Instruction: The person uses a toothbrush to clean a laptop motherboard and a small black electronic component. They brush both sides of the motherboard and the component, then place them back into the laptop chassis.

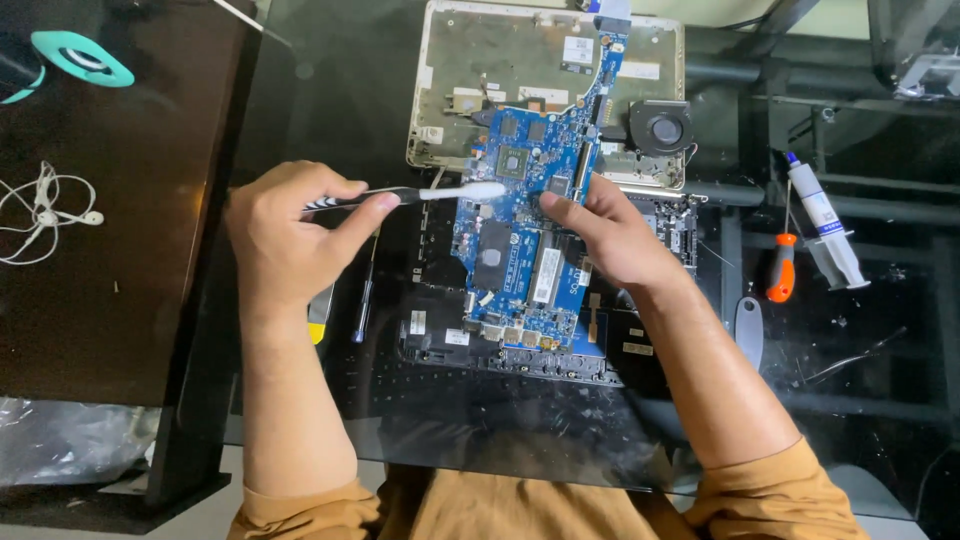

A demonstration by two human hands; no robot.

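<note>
My left hand [285, 235] grips a toothbrush [440, 193] with a black-and-white handle, its white head lying over the upper left part of a blue laptop motherboard [520, 240]. My right hand [610, 235] holds the board by its right edge, thumb on the top face. The board is tilted up above a dark laptop base [440, 330] on the glass table. Behind it lies a silver laptop shell [500, 60], open side up, with a black fan [660, 128] at its right.
An orange-handled screwdriver [781, 270], a white syringe [822, 215] and a grey pry tool [748, 330] lie to the right. A thin blue screwdriver [362, 310] lies left of the base. White earphones [45, 210] and a teal object [80, 58] sit on the dark desk at left.
</note>
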